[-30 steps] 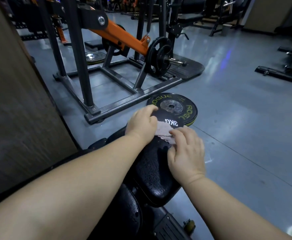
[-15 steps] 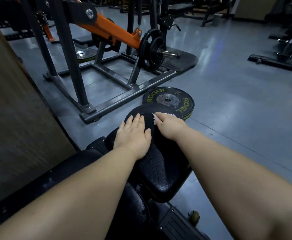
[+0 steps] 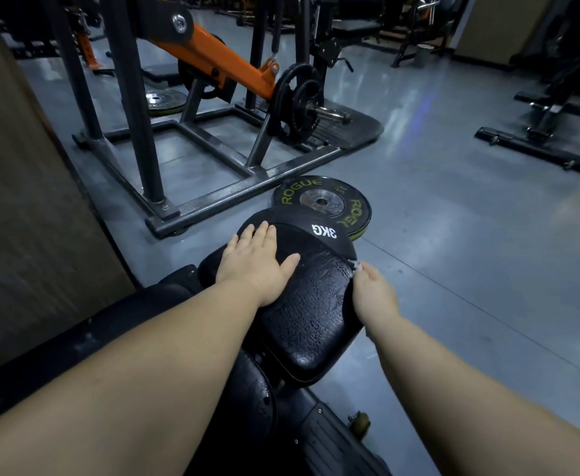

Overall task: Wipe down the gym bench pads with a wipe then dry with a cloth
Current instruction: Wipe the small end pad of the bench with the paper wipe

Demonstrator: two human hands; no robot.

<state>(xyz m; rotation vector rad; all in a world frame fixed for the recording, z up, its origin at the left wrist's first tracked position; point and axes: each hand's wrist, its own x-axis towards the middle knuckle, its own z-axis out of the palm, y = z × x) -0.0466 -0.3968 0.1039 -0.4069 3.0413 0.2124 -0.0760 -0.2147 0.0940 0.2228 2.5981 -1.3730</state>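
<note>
Bracing the bench pad with our left hand spread flat near its far end, we pinch the wipe in our right hand, fingers curled, at the pad's right edge. The pad's long axis runs away from us; its top lies left of the wipe, so we judge the right hand nearer for the next stroke.
</note>
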